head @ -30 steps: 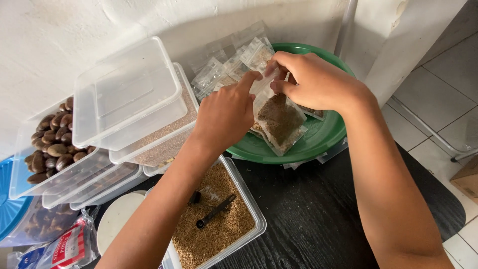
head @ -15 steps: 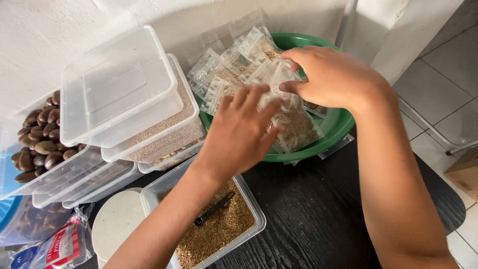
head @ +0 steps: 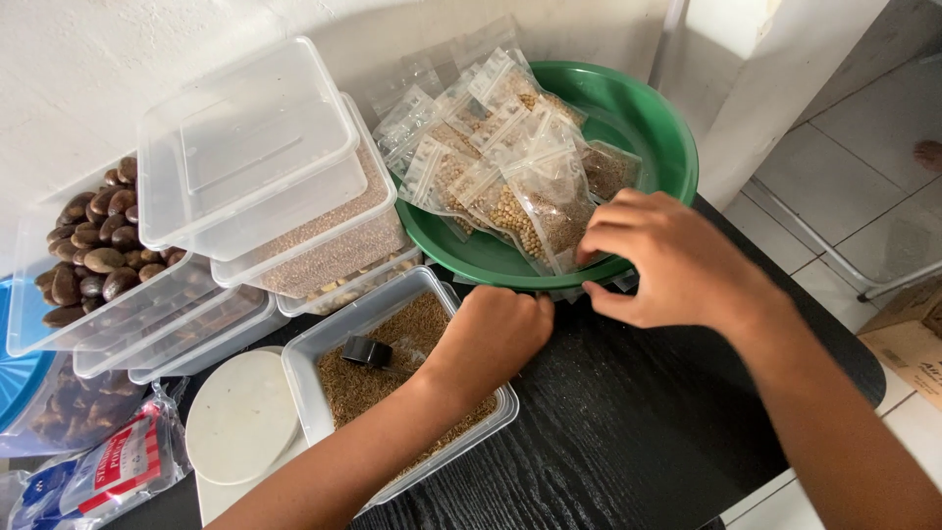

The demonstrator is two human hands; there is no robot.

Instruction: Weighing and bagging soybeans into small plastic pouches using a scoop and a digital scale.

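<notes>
The black wood-grain table point(head: 628, 442) fills the lower half of the frame and carries everything; its rounded edge falls away at the right to a pale tiled floor point(head: 834, 186), where the corner of a cardboard box point(head: 908, 339) shows. A white wall point(head: 88, 88) backs the table along the top left.

At upper centre a green plastic basin point(head: 657, 128) serves as a catch-all for small zip-seal bags of seeds point(head: 510, 167), heaped so that they overlap and spill over its left rim. To the left, clear lidded tubs point(head: 265, 186) are stacked to save room, grain visible through their walls, with a tub of brown nuts point(head: 83, 265) beside them.

Below centre an open tub of fine brown seed point(head: 392, 378) sits close to the basin, a small black scoop point(head: 366, 350) lying in it within easy reach. A round white lid point(head: 242, 417) rests just left of it.

The right hand point(head: 677, 260) has its fingers spread and curled at the basin's near rim, fingertips touching the nearest bag; whether it grips it I cannot tell. The left hand point(head: 496, 334) is closed into a loose fist over the open tub's far corner, and what it holds, if anything, is hidden.
</notes>
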